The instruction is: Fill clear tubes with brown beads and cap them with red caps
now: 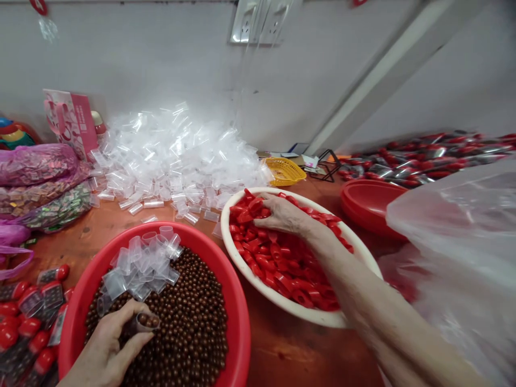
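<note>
Head view: holding a clear plastic tube [135, 325] occupies the left hand [102, 346], its thumb and fingers closed around the wall. Brown balls show inside the tube's mouth, which faces up and to the right. This hand sits over the red basin [241, 312], above the loose brown balls [193, 312]; a cluster of empty tubes [141, 263] lies on them just beyond. For good control, tilt the mouth upward and grip lightly, as a level tube could spill and a hard squeeze could deform the rim. Holding it over the basin should catch any drops.

The right hand [284, 215] reaches into the cream bowl [227, 236], fingertips among the red plastic caps [278, 263]. Thumb and forefinger stand slightly apart; whether they grip a cap cannot be told. Pick one cap only, by its sides, since the pieces lie jumbled and may drag neighbours along. Finished capped tubes [30, 325] lie left of the basin; a large heap of clear tubes [177, 156] stands behind it.
</note>
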`<state>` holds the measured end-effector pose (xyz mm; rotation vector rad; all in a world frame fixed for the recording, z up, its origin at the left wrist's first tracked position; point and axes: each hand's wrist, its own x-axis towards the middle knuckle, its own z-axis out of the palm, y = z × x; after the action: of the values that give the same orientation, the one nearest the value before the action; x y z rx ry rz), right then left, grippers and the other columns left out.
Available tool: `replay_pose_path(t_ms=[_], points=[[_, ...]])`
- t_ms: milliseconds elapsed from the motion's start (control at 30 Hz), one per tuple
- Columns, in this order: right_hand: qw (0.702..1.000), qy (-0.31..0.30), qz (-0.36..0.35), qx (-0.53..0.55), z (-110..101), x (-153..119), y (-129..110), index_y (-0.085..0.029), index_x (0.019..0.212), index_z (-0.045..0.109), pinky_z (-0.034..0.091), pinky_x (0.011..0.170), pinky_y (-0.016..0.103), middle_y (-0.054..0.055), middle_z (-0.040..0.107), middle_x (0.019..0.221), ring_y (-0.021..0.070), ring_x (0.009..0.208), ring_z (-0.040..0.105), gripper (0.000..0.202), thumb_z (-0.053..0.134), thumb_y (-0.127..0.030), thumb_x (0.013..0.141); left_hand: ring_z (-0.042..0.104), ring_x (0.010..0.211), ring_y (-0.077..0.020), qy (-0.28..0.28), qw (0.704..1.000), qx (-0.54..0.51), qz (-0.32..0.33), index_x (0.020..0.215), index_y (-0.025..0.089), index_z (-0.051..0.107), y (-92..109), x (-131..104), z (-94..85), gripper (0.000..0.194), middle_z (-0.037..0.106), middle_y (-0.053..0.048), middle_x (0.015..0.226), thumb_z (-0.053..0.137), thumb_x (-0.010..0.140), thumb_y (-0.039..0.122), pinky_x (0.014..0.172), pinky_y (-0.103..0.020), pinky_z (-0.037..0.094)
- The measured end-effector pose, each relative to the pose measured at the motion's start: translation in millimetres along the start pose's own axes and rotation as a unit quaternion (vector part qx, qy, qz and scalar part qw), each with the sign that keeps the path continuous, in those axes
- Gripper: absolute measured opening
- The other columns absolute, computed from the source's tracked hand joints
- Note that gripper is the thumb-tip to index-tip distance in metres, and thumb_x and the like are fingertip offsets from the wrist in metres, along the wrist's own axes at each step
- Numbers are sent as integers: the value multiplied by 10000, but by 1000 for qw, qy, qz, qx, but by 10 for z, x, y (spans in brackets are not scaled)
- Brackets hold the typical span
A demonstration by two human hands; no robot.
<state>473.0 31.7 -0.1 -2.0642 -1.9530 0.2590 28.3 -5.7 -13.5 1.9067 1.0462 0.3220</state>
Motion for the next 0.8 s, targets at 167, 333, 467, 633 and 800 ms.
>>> replay_pose_path(t_ms=[167,333,467,633,800], points=[[999,32,-12,42,-76,-98,-107,-208,697,638,512,791,374,80,689,819,258,839,629,78,612,-267,653,644,878,-177,-28,1000,-8,-8,972,220,627,-3,13,-30,198,689,-26,922,491,928,356,782,-224,483],[991,50,-35,115,-247,-177,-303,-186,821,659,519,781,362,64,688,843,219,782,636,190,554,-272,689,642,850,-179,-21,1000,-21,-7,968,211,631,1,28,-63,190,689,-27,901,507,920,348,762,-231,481],[982,75,-50,165,-338,-305,-762,-198,811,617,515,698,310,34,639,833,182,739,601,147,597,-286,695,650,869,-182,-17,999,-30,-8,992,217,636,-40,24,-77,179,696,-28,923,530,910,336,766,-222,485],[959,12,-173,224,15,-461,-1512,-189,802,621,488,686,264,18,575,860,145,746,562,139,609,-153,668,658,859,-181,-10,999,-35,-7,979,222,645,-106,26,-94,194,700,-26,915,543,903,368,747,-208,496],[978,-97,-154,101,570,-582,-1771,-162,1023,671,489,820,382,97,593,1000,234,922,555,298,696,-322,772,667,862,-193,-21,999,-29,1,976,222,667,-107,37,-101,207,710,-32,905,558,886,373,738,-205,516]])
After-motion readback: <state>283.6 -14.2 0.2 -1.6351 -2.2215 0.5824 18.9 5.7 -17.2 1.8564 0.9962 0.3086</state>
